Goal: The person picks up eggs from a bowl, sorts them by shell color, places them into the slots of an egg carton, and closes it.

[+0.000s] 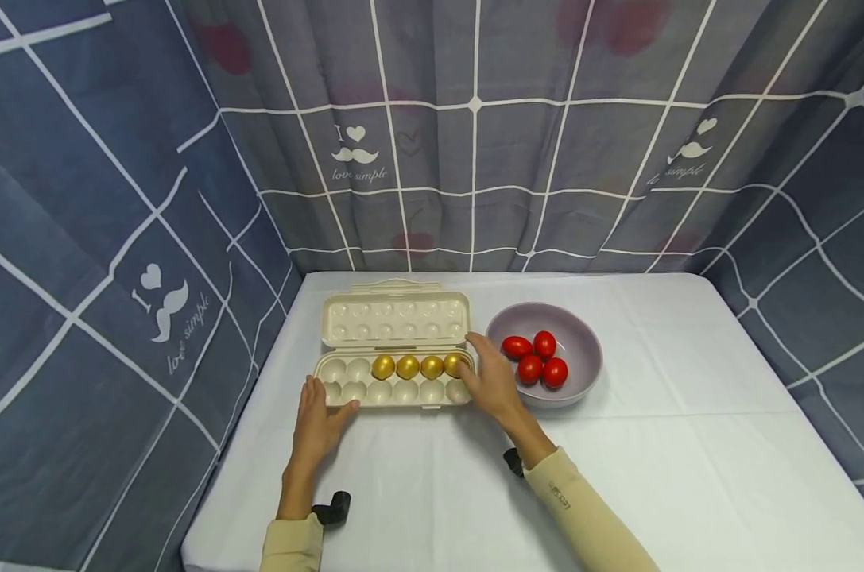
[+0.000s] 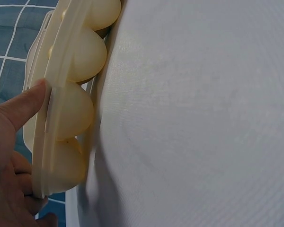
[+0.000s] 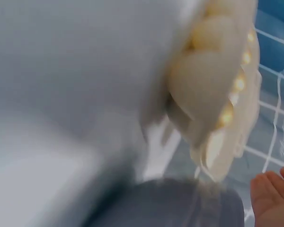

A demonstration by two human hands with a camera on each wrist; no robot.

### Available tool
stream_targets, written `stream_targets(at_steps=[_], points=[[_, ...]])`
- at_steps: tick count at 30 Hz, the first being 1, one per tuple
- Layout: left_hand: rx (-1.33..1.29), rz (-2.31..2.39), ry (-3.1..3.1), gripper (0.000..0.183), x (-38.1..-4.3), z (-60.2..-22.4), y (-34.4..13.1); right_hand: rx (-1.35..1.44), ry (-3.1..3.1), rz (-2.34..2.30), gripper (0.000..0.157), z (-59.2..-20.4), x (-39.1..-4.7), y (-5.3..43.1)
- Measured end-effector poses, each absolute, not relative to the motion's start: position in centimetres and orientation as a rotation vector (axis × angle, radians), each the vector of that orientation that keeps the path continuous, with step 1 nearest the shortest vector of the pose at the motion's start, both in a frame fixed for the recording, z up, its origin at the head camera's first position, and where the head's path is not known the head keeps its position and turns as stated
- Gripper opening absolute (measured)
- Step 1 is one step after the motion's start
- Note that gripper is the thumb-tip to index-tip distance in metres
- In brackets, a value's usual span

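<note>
The left hand (image 1: 319, 425) pinches the egg carton (image 1: 406, 390); the right hand (image 1: 494, 385) is loosely spread, gold eggs (image 1: 407, 366) between the hands.

On the near side of the left hand (image 1: 315, 427) and the right hand (image 1: 493, 380), the flat white cloth (image 1: 412, 477) gives lots of room. Just right of the right hand, a round pale purple bowl (image 1: 586, 361) blocks a low sideways move. Between the hands, four shiny gold eggs (image 1: 407, 366) block the back row of the long cream egg box (image 1: 406, 390), but its front row has room. Beyond the hands, its raised lid (image 1: 396, 318) gets in the way.
</note>
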State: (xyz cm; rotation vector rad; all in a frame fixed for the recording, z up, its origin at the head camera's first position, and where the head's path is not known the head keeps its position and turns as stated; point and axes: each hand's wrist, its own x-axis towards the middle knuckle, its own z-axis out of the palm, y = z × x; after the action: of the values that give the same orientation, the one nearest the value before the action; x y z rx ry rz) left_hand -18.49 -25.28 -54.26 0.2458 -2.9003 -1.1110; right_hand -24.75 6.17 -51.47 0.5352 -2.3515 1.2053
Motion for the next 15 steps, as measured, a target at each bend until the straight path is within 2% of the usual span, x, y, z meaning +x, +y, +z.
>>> stream_targets(at_steps=[15], points=[[0.245, -1.114, -2.911, 0.102, -18.6, -54.3, -25.3, 0.317, -2.531, 1.323, 0.053, -50.1, -26.0, 13.8]])
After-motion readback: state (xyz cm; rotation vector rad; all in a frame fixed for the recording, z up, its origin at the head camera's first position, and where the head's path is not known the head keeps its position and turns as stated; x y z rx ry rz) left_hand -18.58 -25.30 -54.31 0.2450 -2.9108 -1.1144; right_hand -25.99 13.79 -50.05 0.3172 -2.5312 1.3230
